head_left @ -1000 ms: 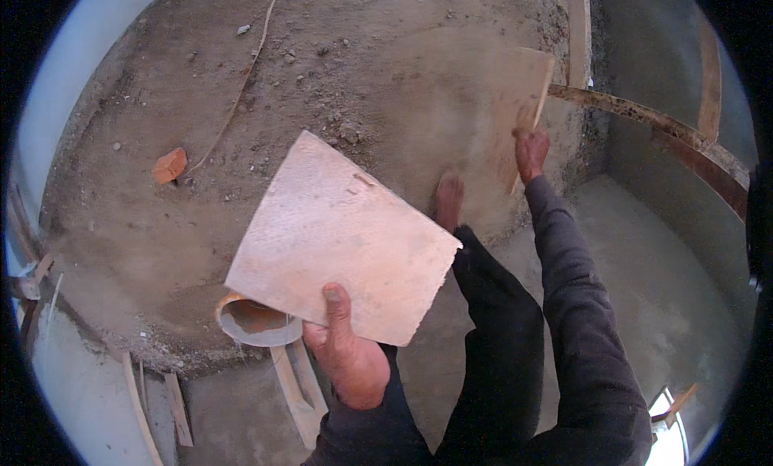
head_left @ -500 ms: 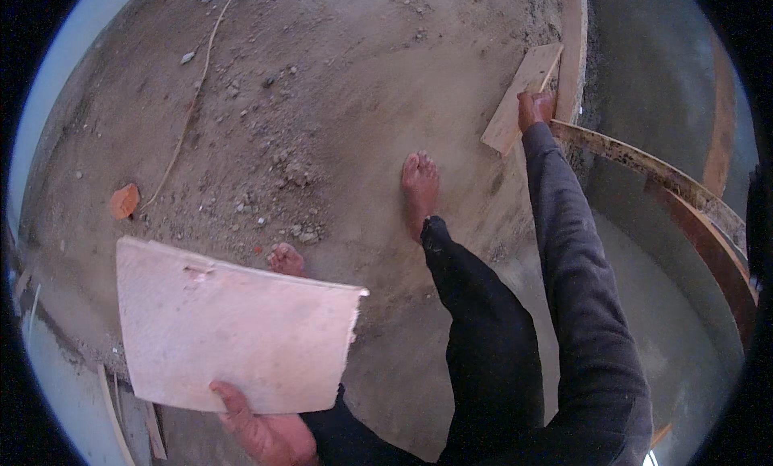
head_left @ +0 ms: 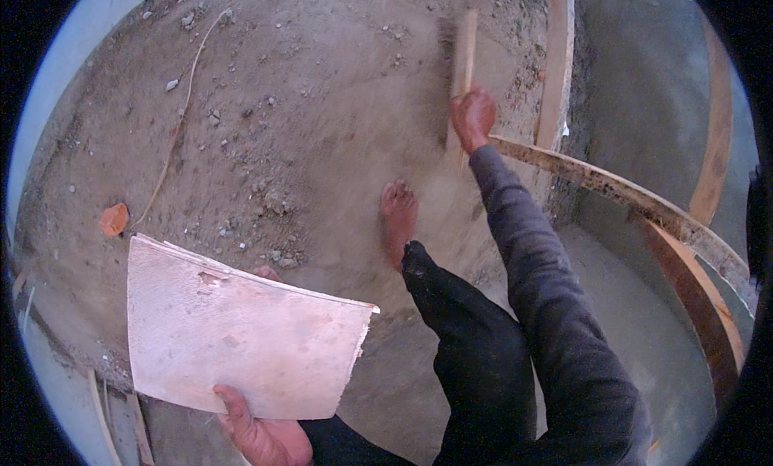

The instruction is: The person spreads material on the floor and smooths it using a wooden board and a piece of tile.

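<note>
My left hand [head_left: 262, 434] is closed on a pale, thin plywood sheet [head_left: 250, 329], with the thumb pressed on its upper face. Along the sheet's far edge a second layer shows, and its right edge is ragged. My right hand [head_left: 473, 115] grips a short wooden board [head_left: 465, 55] that is tilted on edge and smeared by motion. Just right of that hand is the end of a long, stained plank [head_left: 620, 188], which runs to the right rim. Whether the hand touches this plank I cannot tell.
My bare foot [head_left: 398, 220] stands on damp sandy ground. An orange brick piece [head_left: 113, 219] and a thin cord [head_left: 183, 111] lie at the left among small stones. On the right, upright timber [head_left: 555, 71] and a brown beam [head_left: 692, 297] border a grey smooth surface [head_left: 628, 87].
My right hand has moved left with the short board, turning it from lying nearly flat to standing on edge. More of the long plank's left end shows. The view has shifted slightly.
</note>
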Tool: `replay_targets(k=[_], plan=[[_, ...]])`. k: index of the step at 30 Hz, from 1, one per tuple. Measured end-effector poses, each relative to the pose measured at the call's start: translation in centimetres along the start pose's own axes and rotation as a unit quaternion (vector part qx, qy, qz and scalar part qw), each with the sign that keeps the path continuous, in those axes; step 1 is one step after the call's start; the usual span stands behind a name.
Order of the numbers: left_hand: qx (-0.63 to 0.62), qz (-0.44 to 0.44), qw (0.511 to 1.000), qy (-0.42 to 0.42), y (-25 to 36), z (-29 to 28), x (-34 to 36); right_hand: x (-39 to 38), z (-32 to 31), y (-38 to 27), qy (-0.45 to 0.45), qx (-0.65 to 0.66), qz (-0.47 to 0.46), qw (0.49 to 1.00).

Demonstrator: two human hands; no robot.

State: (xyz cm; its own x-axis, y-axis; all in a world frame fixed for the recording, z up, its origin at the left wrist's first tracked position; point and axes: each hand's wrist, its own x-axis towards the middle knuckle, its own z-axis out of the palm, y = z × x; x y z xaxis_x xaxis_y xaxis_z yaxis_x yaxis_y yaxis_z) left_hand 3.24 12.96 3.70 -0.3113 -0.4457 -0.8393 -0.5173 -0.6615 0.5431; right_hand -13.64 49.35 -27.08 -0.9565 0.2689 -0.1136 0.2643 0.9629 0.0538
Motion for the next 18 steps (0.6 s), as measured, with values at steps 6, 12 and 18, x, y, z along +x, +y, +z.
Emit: replay_targets(k=[6,12,18], plan=[[0.003,0.009,1.0,0.0,-0.5,0.2,0.6,-2.7,-1.9,-6.2,-0.086,0.197,-0.165,0.963],[-0.007,0.023,1.0,0.005,-0.3,0.3,0.8,9.2,-1.5,3.5,-0.003,-0.093,-0.034,0.995],[-0.01,0.039,0.999,0.015,-0.1,1.0,1.0,18.7,-2.0,6.5,0.045,-0.058,-0.02,0.997]])
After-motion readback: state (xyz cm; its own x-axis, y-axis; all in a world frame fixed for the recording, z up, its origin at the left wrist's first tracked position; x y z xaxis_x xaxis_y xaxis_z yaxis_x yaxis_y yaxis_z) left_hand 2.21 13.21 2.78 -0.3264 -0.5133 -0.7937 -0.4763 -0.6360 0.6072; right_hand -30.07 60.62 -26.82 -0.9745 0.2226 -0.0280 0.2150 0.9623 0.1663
